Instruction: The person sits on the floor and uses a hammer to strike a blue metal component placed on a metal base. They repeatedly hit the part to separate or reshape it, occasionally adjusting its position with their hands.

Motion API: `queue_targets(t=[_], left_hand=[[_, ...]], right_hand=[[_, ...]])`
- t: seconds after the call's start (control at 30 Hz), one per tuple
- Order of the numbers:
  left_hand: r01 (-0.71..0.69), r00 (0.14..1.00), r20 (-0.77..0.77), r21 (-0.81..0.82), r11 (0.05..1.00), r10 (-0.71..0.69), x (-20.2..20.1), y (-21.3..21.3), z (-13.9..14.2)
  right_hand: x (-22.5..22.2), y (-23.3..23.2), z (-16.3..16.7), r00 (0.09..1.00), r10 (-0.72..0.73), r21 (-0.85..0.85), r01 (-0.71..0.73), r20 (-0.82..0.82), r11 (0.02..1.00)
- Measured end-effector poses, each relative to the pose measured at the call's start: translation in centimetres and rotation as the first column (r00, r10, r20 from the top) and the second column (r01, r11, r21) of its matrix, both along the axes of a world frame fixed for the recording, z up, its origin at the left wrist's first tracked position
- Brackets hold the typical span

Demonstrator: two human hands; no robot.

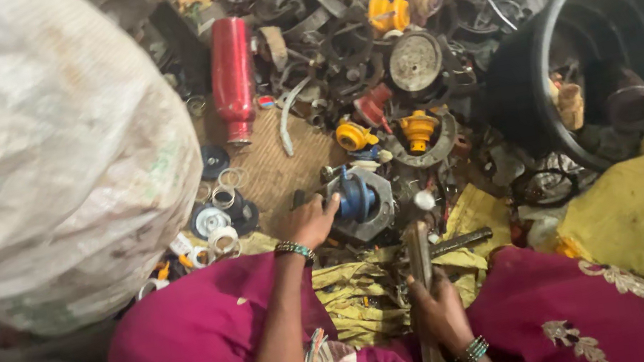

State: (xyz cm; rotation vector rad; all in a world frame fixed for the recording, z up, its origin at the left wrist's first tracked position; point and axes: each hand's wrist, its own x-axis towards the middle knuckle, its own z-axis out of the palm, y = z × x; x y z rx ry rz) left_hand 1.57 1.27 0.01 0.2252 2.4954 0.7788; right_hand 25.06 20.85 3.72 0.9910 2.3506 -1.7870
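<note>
The left hand has its grip closed on the edge of a grey metal part with a blue knob, which lies on the floor right in front of the person's knees. The fingers curl over the near side of it, and the blue knob sticks up just past the fingertips. It looks heavy and hard, with rough edges, so the flat outer rim seems the best place to hold it, not the round knob, which might turn or slip. The right hand is closed around a long hammer-like tool that stands up close beside the grey part, its metal head lying crosswise a little to the right. Under both hands is a crumpled yellow cloth over a pink lap. Just beyond the left hand are two yellow plastic pieces and some white rings off to its left. Further away lies a red bottle in a big heap of dark scrap. A black bucket sits far to the right, and a big white sack far to the left.
</note>
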Motion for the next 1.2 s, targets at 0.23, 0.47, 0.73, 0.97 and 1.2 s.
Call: queue_targets(t=[0.23, 0.47, 0.73, 0.97, 1.2], left_hand=[[0.12, 0.879, -0.468, 0.029, 0.992, -0.092, 0.5, 2.1, -4.2], [-0.282, 0.854, -0.388, 0.211, 0.936, 0.345, 1.4, 3.9, -3.7], [-0.34, 0.83, -0.34, 0.319, 0.885, 0.442, 1.3, 3.8, -3.0], [-0.359, 0.793, -0.37, 0.359, 0.862, 0.484, 1.6, 4.0, -3.3], [-0.378, 0.808, -0.368, 0.276, 0.884, 0.46, 1.5, 4.1, -3.9]], right_hand=[[-1.8, -2.5, 8.7, 0.981, 0.127, 0.24, -0.09, -0.145, 0.967], [-3.7, -4.0, 9.8, 0.971, 0.236, 0.465, -0.19, -0.041, 0.865], [-4.4, -4.0, 13.1, 0.995, 0.099, 0.102, -0.096, -0.023, 0.99], [-2.8, -2.1, 21.8, 0.781, 0.072, 0.072, -0.034, -0.62, 0.997], [-5.1, -3.9, 15.9, 0.977, 0.21, 0.547, -0.196, 0.037, 0.814]])
